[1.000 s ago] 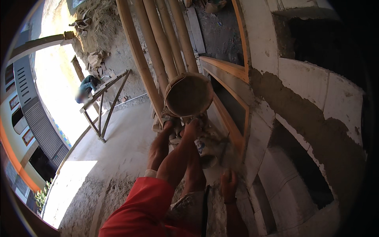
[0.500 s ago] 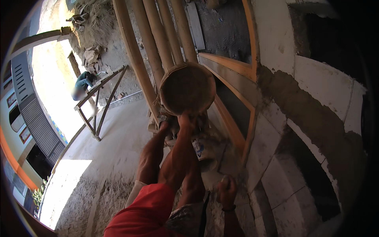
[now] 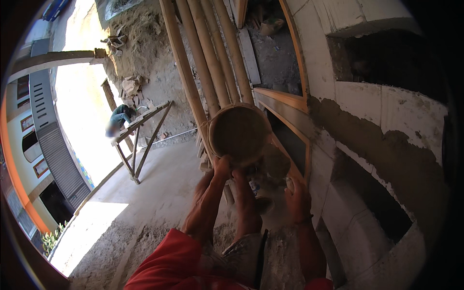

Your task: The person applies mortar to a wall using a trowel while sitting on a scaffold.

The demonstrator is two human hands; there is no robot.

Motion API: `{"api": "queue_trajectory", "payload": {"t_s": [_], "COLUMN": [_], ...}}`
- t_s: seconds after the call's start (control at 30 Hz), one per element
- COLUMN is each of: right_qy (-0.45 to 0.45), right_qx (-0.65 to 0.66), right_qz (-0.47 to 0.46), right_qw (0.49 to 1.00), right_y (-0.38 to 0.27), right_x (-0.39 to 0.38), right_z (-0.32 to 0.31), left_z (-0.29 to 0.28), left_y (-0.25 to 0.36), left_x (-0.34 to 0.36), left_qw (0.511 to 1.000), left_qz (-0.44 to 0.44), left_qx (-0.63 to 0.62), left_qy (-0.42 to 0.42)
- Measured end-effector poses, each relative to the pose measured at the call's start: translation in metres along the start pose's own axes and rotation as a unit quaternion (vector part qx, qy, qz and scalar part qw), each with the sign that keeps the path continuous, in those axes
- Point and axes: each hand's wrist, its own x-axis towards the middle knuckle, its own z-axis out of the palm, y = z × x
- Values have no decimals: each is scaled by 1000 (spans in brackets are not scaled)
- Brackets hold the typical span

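A round, dirt-coated bucket [image 3: 212, 129] with a tie at its rim stands at the near end of several long poles. Its inside is dark, so I cannot make out the contents. My left hand [image 3: 223, 166] is closed on the bucket's near-left rim. To the right of the bucket, my right hand [image 3: 297, 199] wraps round the handle of a trowel. The trowel's broad, mortar-coloured blade [image 3: 277, 164] hangs beside the bucket's right side, partly blurred. Below it, between my leg and right hand, is a pale pail [image 3: 261, 194].
Bamboo-like poles [image 3: 209, 53] run away ahead. On the right rises a pale block wall [image 3: 411, 111] with a rough mortar band [image 3: 360, 123] and dark openings. Orange-brown wooden frames [image 3: 304, 135] stand beside it. Left is a wooden trestle [image 3: 140, 140], with a person [image 3: 121, 117] bending behind it.
My right hand has risen forward toward the bucket, and the trowel blade now shows beside it. My left hand stays at the bucket's near rim. The whole view has shifted.
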Motion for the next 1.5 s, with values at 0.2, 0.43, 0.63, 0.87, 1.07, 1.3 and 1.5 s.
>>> {"api": "queue_trajectory", "payload": {"t_s": [0.2,0.43,0.63,0.87,1.07,1.3,1.5], "right_qy": [-95,-77,51,123,131,129,155], "right_qx": [-100,-22,75,68,138,107,52], "right_qz": [-24,-107,-141,-171,-132,-169,-232], "right_qw": [990,991,986,975,973,971,959], "right_y": [-54,-94,-112,-126,-153,-189,-202], "right_x": [1,-39,-86,-132,-173,-231,-297], "right_z": [-96,-124,-174,-216,-273,-411,-522], "left_z": [-31,-8,18,8,-1,-18,-40], "left_y": [70,134,184,219,222,228,228], "left_x": [-116,-229,-304,-350,-354,-344,-305], "left_qw": [991,968,942,946,936,953,904], "left_qz": [22,110,168,158,-1,168,243], "left_qx": [120,201,257,209,-21,114,208], "left_qy": [-60,-104,-135,-188,-351,-226,-282]}}
